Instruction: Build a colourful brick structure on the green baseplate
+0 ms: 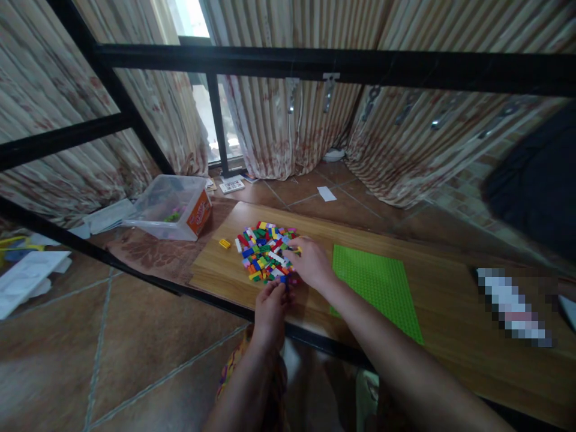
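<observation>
A heap of small toy building bricks (261, 247) in many colours lies on the wooden tabletop (310, 231). At the heap's near edge, my left hand (270, 303) pinches a blue brick (283, 279) between its fingertips. My right hand (311, 262) reaches over the right side of the heap with its fingers curled down among the bricks. What those fingertips grip, if anything, is too small to make out. Just right of that hand, partly behind my forearm, a bright green studded baseplate (373, 282) lies flat. One yellow brick (224, 243) sits apart, left of the heap.
A clear plastic tub (173, 207) with an orange label stands on the floor beyond the table's left end. Black metal bars (288, 60) cross above. White packaging (31, 279) lies at far left. A blurred-out item (513, 309) rests at the table's right.
</observation>
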The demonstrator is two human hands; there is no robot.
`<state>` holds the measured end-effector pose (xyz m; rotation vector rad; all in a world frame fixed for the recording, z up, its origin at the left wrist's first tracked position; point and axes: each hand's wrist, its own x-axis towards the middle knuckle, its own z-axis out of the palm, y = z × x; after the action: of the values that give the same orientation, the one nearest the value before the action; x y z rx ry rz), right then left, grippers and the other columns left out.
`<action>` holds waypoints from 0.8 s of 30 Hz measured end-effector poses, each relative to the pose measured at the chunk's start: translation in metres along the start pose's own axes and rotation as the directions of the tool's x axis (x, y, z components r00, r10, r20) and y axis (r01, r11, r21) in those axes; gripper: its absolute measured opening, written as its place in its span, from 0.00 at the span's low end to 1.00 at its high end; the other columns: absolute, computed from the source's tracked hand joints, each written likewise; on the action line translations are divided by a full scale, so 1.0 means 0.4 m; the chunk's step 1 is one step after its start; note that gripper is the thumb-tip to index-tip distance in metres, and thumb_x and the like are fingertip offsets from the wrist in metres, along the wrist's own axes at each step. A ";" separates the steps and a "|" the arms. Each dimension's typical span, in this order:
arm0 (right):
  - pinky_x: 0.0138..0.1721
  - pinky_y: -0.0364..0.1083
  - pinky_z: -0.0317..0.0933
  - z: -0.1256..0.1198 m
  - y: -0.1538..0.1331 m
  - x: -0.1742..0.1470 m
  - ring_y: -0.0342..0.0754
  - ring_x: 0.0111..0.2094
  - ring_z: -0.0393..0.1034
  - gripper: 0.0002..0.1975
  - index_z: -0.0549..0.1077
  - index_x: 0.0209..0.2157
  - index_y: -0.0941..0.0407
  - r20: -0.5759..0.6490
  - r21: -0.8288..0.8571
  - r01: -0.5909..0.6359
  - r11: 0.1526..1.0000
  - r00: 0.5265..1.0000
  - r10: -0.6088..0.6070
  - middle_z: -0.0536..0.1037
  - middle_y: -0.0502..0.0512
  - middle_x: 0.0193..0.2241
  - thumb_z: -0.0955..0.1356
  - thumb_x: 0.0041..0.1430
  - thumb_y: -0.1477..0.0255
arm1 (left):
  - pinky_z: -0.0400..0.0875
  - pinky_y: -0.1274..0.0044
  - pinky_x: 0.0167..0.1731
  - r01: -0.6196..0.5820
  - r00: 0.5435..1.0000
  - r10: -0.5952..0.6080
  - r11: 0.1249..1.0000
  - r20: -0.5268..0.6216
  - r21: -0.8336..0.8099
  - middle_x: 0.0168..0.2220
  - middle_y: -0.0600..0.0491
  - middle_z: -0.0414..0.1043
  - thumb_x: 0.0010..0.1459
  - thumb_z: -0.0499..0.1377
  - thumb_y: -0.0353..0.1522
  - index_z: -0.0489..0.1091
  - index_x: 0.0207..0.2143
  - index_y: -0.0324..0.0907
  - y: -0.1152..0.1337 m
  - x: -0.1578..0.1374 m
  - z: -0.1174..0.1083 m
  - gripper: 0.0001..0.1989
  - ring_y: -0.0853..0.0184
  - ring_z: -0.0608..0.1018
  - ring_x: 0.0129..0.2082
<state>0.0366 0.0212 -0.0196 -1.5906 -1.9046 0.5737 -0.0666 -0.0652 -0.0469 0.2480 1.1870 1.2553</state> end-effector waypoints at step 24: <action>0.38 0.47 0.63 -0.224 0.371 -0.257 0.46 0.30 0.70 0.11 0.74 0.28 0.56 -0.297 0.699 -0.189 0.690 0.801 0.520 0.77 0.51 0.27 0.73 0.42 0.65 | 0.61 0.80 0.22 -0.516 0.807 -0.014 0.470 0.590 0.716 0.20 0.54 0.71 0.58 0.53 0.35 0.68 0.22 0.41 -0.089 0.104 0.334 0.13 0.69 0.72 0.20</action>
<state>0.2169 -0.0545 -0.0677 -1.4530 -0.8593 0.8054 0.0538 0.0140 -0.0374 1.5151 1.2071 0.6273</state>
